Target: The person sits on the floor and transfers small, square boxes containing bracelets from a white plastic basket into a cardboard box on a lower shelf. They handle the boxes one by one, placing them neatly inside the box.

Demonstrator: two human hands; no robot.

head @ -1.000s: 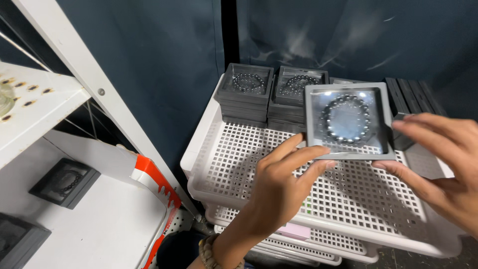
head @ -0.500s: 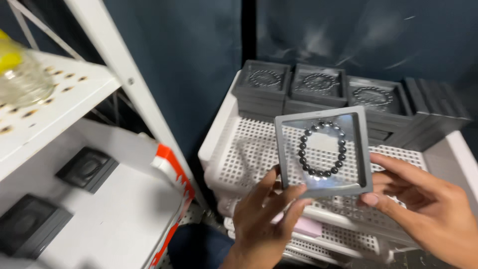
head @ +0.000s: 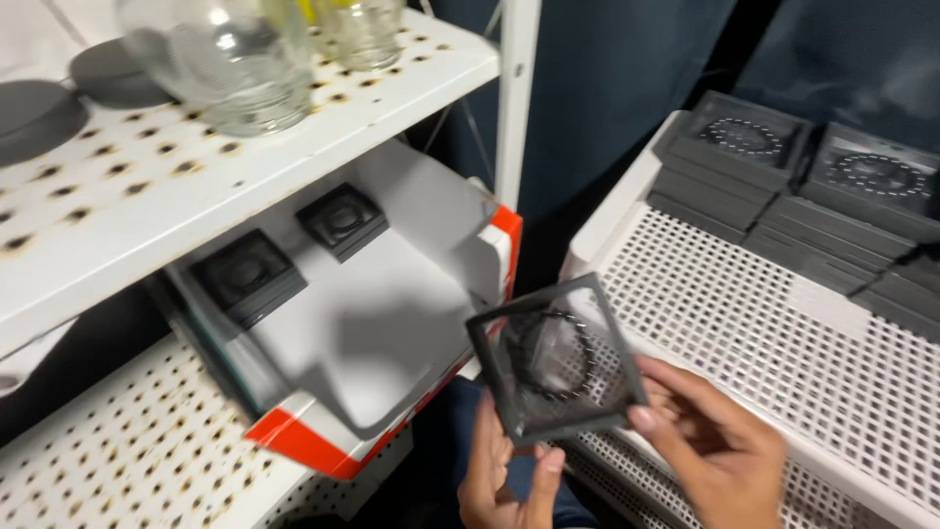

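Both hands grasp 1 thin display frame [head: 555, 359] by its lower edge, left hand [head: 507, 480] beneath, right hand [head: 715, 453] at the corner, between the cardboard box [head: 392, 294] and the white tray [head: 744, 323]. It looks light and stiff; its clear film over the bead bracelet [head: 548, 358] seems fragile, so the rim is the place to hold.

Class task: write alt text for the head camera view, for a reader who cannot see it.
Two bare hands, left hand and right hand, hold a grey square display frame with a dark bead bracelet inside. To the left, a white shelf carries glass jars above an open white box holding two similar frames; stacked frames sit in a white lattice tray on the right.
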